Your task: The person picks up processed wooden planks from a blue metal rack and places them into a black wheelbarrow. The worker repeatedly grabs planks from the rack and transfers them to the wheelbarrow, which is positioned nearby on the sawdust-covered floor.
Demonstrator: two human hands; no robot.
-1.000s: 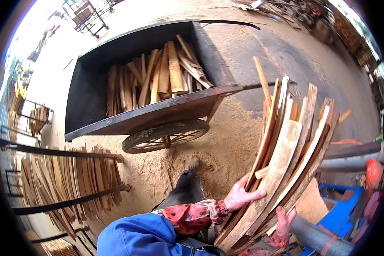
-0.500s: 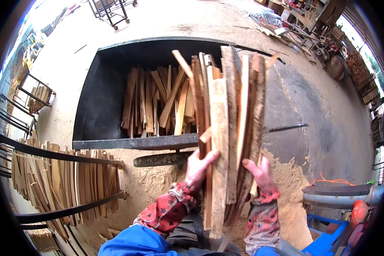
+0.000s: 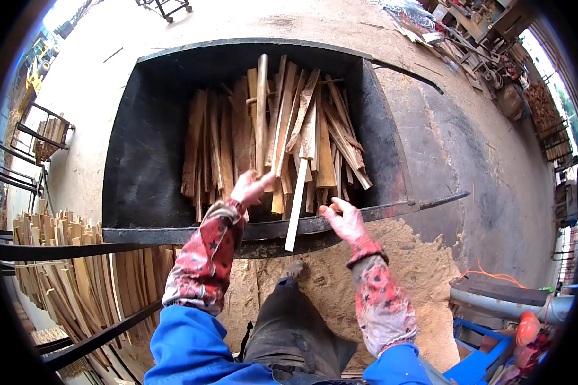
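Observation:
A heap of wood strips (image 3: pixel 241 122) lies in a black metal cart (image 3: pixel 154 235), many with rough bark edges. The strips lean at differing angles, and one pale strip (image 3: pixel 296 205) juts out over the cart's near rim. My left hand (image 3: pixel 252 189) hovers at the near ends of the strips, fingers stretched out and holding nothing; whether it touches one I cannot tell. By the near rim, right of the pale strip, my right hand (image 3: pixel 343 219) is empty with its fingers apart.
Bars of a black rack (image 3: pixel 77 251) hold upright wood slats (image 3: pixel 77 282) at my left. Cart handles (image 3: pixel 446 199) stick out rightward. Sawdust (image 3: pixel 411 263) covers the floor near my feet. A grey-blue pipe (image 3: pixel 520 303) and blue frame (image 3: pixel 481 353) stand lower right; scrap (image 3: pixel 462 45) lies far right.
The bundle of wood strips, held between both hands, has been let go into the cart on top of the others. My hands have come apart, the left one shifting left and forward.

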